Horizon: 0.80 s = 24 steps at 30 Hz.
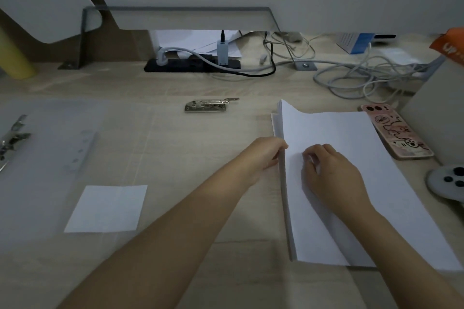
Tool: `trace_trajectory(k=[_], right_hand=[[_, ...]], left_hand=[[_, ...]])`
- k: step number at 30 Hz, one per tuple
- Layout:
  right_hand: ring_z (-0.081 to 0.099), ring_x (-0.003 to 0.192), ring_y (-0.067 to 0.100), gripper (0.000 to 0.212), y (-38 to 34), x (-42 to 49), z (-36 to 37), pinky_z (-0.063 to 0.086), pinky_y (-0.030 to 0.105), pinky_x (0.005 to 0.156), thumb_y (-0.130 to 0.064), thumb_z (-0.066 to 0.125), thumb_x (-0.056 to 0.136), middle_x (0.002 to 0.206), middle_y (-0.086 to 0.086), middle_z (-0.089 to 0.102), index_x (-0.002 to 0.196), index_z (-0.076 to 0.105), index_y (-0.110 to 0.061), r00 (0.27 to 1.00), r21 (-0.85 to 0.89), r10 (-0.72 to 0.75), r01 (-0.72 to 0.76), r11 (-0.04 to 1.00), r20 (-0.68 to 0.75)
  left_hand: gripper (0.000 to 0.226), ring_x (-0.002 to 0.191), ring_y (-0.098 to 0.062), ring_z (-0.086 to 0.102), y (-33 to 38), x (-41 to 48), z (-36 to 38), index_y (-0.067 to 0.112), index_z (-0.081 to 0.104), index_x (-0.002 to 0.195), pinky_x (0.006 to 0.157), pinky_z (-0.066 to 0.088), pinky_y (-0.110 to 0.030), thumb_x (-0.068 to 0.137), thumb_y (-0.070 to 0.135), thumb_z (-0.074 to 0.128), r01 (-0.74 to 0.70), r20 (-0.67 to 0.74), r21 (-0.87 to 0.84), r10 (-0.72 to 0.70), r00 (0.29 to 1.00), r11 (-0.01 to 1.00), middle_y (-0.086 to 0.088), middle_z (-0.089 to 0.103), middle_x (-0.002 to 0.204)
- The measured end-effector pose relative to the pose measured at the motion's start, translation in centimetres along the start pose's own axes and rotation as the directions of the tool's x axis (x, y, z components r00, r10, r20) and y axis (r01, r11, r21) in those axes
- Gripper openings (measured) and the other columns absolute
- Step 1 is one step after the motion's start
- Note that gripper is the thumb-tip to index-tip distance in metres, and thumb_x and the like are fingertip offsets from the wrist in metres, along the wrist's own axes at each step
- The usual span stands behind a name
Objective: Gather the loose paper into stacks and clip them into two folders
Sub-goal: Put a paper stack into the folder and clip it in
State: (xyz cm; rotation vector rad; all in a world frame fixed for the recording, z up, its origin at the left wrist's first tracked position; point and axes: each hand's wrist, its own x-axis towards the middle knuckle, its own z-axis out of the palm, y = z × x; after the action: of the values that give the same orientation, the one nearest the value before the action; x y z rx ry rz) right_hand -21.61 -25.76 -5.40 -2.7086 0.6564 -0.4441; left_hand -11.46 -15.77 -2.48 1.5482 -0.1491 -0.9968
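The left grip point(270, 152) clasps the left edge of the white paper stack point(356, 153) on the table point(190, 138), while the right grip point(329, 173) rests curled atop it, whether pinching a sheet unclear, with the translucent folder point(50, 138) well apart to the left.

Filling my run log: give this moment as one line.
left hand: grips left edge of paper stack | right hand: curled fingers on stack top | folder: open at left | metal clip: loose on desk
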Motion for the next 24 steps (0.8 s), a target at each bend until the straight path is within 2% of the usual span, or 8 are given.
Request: trace_trajectory(k=[4, 7, 12, 14, 16, 18, 20, 24], right_hand=[[0.058, 0.094, 0.02, 0.031, -0.8, 0.3, -0.9, 0.034, 0.025, 0.072, -0.037, 0.042, 0.094, 0.114, 0.004, 0.06, 0.115, 0.058, -0.021, 0.991, 0.1, 0.102, -0.11, 0.989, 0.082], [0.053, 0.097, 0.015, 0.037, -1.2, 0.1, -1.2, 0.031, 0.025, 0.078, -0.047, 0.04, 0.091, 0.118, 0.002, 0.058, 0.12, 0.055, -0.029, 0.975, 0.2, 0.16, -0.189, 0.961, 0.151], [0.052, 0.102, 0.017, 0.046, -1.9, -0.2, -1.0, 0.031, 0.025, 0.08, -0.049, 0.038, 0.092, 0.127, 0.006, 0.052, 0.13, 0.048, -0.027, 0.973, 0.148, 0.164, -0.188, 0.971, 0.16], [0.054, 0.105, 0.02, 0.046, -2.0, -0.1, -0.9, 0.031, 0.024, 0.079, -0.05, 0.038, 0.092, 0.13, 0.006, 0.051, 0.13, 0.048, -0.026, 0.974, 0.122, 0.166, -0.186, 0.975, 0.155], [0.056, 0.104, 0.021, 0.046, -2.2, -0.1, -0.9, 0.032, 0.024, 0.077, -0.05, 0.038, 0.092, 0.13, 0.007, 0.05, 0.13, 0.048, -0.026, 0.975, 0.094, 0.163, -0.179, 0.979, 0.153], [0.056, 0.104, 0.022, 0.046, -2.4, 0.0, -0.9, 0.032, 0.024, 0.077, -0.05, 0.038, 0.092, 0.131, 0.007, 0.049, 0.13, 0.048, -0.026, 0.975, 0.074, 0.162, -0.175, 0.982, 0.151], [0.057, 0.105, 0.022, 0.046, -2.5, 0.0, -0.8, 0.033, 0.025, 0.078, -0.05, 0.037, 0.092, 0.133, 0.007, 0.048, 0.129, 0.049, -0.025, 0.975, 0.064, 0.162, -0.173, 0.983, 0.152], [0.057, 0.109, 0.023, 0.048, -2.5, -0.1, -0.9, 0.036, 0.027, 0.081, -0.051, 0.038, 0.091, 0.135, 0.008, 0.047, 0.127, 0.052, -0.023, 0.972, 0.048, 0.165, -0.175, 0.983, 0.166]], left_hand=[[0.029, 0.09, -0.011, 0.062, -3.0, -1.4, 1.0, 0.028, 0.063, 0.094, 0.086, 0.048, -0.026, 0.094, 0.012, 0.039, -0.098, 0.094, -0.169, 0.115, 0.989, 0.981, 0.004, 0.068, 0.093], [0.038, 0.103, 0.0, 0.062, -4.9, -2.0, 1.8, 0.038, 0.065, 0.104, 0.088, 0.047, -0.017, 0.097, 0.015, 0.035, -0.181, 0.068, -0.204, 0.199, 0.978, 0.962, 0.014, 0.07, 0.107], [0.04, 0.139, -0.012, 0.026, -4.6, -1.9, 2.3, 0.019, 0.049, 0.133, 0.109, 0.025, -0.023, 0.096, 0.012, 0.033, -0.342, -0.079, 0.246, 0.371, 0.925, 0.907, 0.003, 0.025, 0.152], [0.04, 0.132, -0.022, 0.035, -3.8, -1.8, 1.7, 0.011, 0.057, 0.119, 0.096, 0.032, -0.027, 0.089, 0.0, 0.033, -0.283, -0.06, 0.258, 0.308, 0.95, 0.924, -0.004, 0.032, 0.144], [0.026, 0.099, -0.025, 0.051, -2.9, -2.0, 1.2, 0.008, 0.058, 0.089, 0.08, 0.037, -0.032, 0.082, -0.005, 0.035, -0.223, -0.024, 0.199, 0.232, 0.972, 0.954, -0.013, 0.048, 0.111], [0.02, 0.08, -0.019, 0.048, -2.0, -1.9, 0.7, 0.011, 0.054, 0.085, 0.075, 0.041, -0.031, 0.086, -0.003, 0.04, -0.175, 0.002, 0.162, 0.177, 0.984, 0.971, -0.007, 0.048, 0.088], [0.015, 0.082, -0.017, 0.051, -1.3, -1.7, 0.4, 0.01, 0.056, 0.096, 0.082, 0.049, -0.031, 0.091, 0.003, 0.044, -0.091, 0.013, 0.124, 0.091, 0.996, 0.988, -0.004, 0.051, 0.089], [0.011, 0.082, -0.016, 0.049, -0.6, -1.5, -0.5, 0.01, 0.053, 0.077, 0.08, 0.053, -0.03, 0.083, 0.002, 0.047, 0.034, 0.005, -0.015, -0.034, 0.999, 0.999, -0.007, 0.049, 0.088]])
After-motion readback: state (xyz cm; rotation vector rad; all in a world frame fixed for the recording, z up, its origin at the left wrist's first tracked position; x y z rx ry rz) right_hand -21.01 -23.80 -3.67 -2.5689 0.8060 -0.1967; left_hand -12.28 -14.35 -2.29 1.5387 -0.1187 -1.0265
